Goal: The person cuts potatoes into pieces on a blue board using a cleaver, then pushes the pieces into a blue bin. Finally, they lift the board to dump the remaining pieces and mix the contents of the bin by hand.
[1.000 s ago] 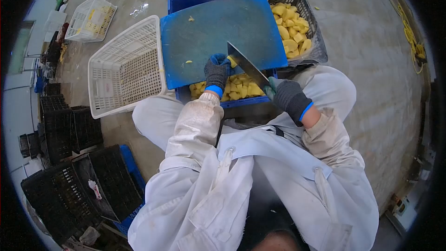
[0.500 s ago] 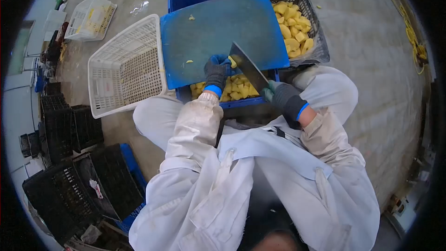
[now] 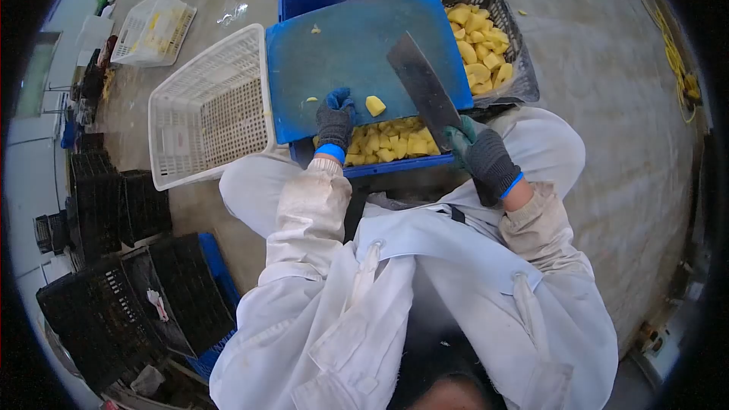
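Observation:
My right hand (image 3: 474,152), in a dark glove with green fingers, grips the handle of a cleaver (image 3: 425,83), its blade raised over the right part of the blue cutting board (image 3: 342,45). One yellow potato piece (image 3: 375,105) lies alone near the board's front edge. To the left of that piece, my left hand (image 3: 336,118) rests at the board's edge in a grey and blue glove, fingers curled; whether they hold anything is hidden. Below the board, a blue crate (image 3: 395,169) holds many cut potato chunks (image 3: 387,142). Small scraps lie on the board.
A black crate (image 3: 524,80) of peeled potatoes (image 3: 478,38) stands right of the board, an empty white basket (image 3: 175,137) left. Another white basket (image 3: 152,30) is farther back. Black crates (image 3: 99,319) are stacked at lower left; a yellow hose (image 3: 676,61) lies far right.
My left hand has moved left, away from the potato piece, which now lies on the board. The cleaver has lifted away to the right and its blade shows broader.

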`<state>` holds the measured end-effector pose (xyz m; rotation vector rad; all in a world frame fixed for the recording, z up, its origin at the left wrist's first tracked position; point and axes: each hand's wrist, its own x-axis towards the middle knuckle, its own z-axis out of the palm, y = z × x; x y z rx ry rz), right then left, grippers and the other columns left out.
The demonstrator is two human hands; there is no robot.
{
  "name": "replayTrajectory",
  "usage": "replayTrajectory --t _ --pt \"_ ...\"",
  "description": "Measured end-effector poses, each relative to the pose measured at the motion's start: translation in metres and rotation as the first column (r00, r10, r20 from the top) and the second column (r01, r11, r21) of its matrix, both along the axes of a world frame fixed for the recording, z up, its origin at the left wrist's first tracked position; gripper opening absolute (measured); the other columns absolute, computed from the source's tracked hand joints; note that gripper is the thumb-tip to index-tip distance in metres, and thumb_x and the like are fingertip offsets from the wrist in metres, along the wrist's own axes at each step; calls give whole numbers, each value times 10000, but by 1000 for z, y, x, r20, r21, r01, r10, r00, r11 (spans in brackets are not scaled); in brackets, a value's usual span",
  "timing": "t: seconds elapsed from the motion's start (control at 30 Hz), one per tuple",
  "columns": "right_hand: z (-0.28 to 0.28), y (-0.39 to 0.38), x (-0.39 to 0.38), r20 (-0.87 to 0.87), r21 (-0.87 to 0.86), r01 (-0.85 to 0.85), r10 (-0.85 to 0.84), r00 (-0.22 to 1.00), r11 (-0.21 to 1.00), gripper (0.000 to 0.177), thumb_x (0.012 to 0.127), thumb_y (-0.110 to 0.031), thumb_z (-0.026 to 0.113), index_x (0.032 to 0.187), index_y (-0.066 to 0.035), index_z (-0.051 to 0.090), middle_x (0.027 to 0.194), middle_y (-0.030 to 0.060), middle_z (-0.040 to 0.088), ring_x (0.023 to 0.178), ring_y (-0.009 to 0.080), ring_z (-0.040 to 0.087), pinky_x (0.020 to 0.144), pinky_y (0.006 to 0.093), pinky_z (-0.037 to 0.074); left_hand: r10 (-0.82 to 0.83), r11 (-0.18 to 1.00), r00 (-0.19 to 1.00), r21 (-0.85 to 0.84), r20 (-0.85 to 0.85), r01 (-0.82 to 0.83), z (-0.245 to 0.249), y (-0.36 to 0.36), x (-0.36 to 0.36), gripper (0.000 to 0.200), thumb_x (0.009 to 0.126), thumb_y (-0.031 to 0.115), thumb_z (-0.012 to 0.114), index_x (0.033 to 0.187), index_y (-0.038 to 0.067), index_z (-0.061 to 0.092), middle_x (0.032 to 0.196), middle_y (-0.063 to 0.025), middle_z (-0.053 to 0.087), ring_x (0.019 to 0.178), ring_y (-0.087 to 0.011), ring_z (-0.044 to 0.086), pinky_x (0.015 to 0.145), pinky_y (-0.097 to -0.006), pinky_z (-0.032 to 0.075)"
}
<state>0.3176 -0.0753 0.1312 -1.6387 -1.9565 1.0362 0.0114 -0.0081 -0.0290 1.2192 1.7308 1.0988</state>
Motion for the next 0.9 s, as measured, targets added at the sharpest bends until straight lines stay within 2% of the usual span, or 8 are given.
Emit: replayTrajectory --t 0.03,0.13,0.23,0.33,0.53,0.73,0.83,0.9 --pt "-1 1 4 62 43 -28 25 998 999 272 883 -267 560 1074 -76 587 705 147 605 615 280 601 564 381 473 -7 1000 1000 -3 8 7 -1 1 0 274 784 164 662 1027 43 619 969 -141 666 888 -277 641 787 -365 494" --pt "-2 8 11 283 112 -160 123 951 981 254 864 -300 548 996 -90 604 771 182 638 716 367 626 625 459 485 -183 980 912 -146 -367 138 36 -8 29 294 803 224 670 1029 44 617 954 -135 656 886 -251 625 781 -360 490" --pt "1 16 10 482 98 -310 228 846 946 244 863 -336 545 938 -110 600 728 158 633 676 344 628 594 461 481 -131 975 820 77 -558 208 47 -14 48 273 770 204 667 995 54 632 924 -156 652 876 -315 606 807 -411 473" --pt "-1 23 9 532 131 -385 263 805 914 236 865 -347 539 899 -119 591 702 145 628 647 330 628 571 460 477 -180 939 804 145 -567 313 43 -10 42 258 750 202 666 963 62 628 970 -173 613 942 -358 553 832 -442 447" --pt "1 26 0 541 82 -424 317 779 902 231 865 -336 531 877 -111 585 706 140 629 657 322 634 583 471 479 -107 959 819 158 -563 233 44 -16 39 157 736 170 670 829 55 619 890 -167 590 888 -362 543 792 -456 437" --pt "-32 30 -9 528 -43 -393 355 772 919 229 868 -325 520 899 -109 592 764 150 645 712 331 643 622 488 488 -130 959 815 138 -565 249 42 -16 36 164 728 160 686 831 45 631 860 -171 595 844 -368 553 763 -466 437" --pt "-35 25 -9 434 -43 -370 351 830 928 225 867 -317 516 922 -111 589 772 149 648 722 332 646 622 491 488 -217 971 875 -2 -433 240 32 -11 25 201 769 173 667 922 46 640 948 -143 637 919 -310 587 806 -389 457" --pt "-17 21 -7 451 -55 -367 351 820 929 220 867 -308 511 923 -110 590 759 152 646 718 326 649 613 486 486 -154 988 948 -28 -278 153 30 2 5 253 796 187 661 1001 42 636 1012 -143 637 969 -281 595 852 -357 452"
